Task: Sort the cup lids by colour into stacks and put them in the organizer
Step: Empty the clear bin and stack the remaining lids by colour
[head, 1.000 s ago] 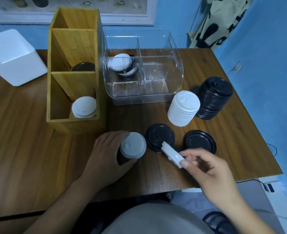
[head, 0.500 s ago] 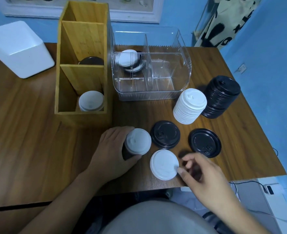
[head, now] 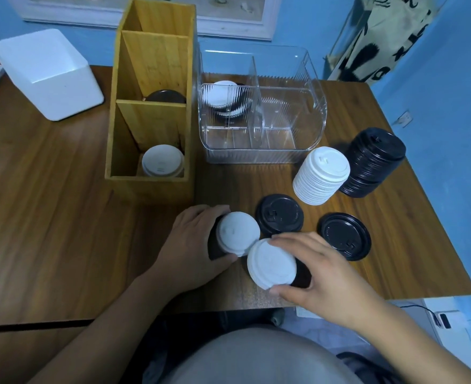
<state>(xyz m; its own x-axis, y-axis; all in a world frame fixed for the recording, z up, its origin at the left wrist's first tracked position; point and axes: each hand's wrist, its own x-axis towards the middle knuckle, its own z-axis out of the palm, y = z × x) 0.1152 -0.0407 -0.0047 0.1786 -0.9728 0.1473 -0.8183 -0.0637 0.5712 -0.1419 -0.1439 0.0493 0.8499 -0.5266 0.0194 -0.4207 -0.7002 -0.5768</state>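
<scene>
The white lid [head: 271, 263] is pinched at its rim by the right hand [head: 328, 275], near the bench's [head: 62, 245] front edge and just beside the white-topped dark stack [head: 238, 234] gripped by the left hand [head: 190, 242]. A loose pinch could drop the lid over that edge, and a bump could topple the stack. Open wood lies toward the left edge.

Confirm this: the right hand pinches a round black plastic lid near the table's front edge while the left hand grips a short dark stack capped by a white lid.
Wrong colour: the head view shows the right hand pinching a round white plastic lid, not black. The left hand does grip the short dark stack capped by a white lid.
</scene>
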